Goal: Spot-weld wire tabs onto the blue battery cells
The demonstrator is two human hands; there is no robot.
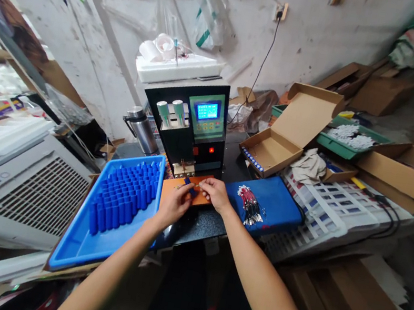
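Observation:
My left hand [175,203] is closed around a dark blue cylindrical battery cell [193,192], mostly covered by the fingers. Close beside it, my right hand [216,194] is pinched at the cell's near end; whatever lies between its fingertips is too small to make out. Both hands are over an orange pad [173,185], just in front of the electrodes [184,167] of a black spot welder [205,163] with a lit blue display. To the right, a bundle of red and black wire leads [251,205] with white connectors lies on a blue pad [282,203].
At left, a blue tray [65,253] holds rows of upright blue cells [123,199]. Behind it stands a steel flask [143,130]. An open cardboard box [271,153] and a green tray [346,150] of white parts are at right. White foam [182,68] rests on the welder.

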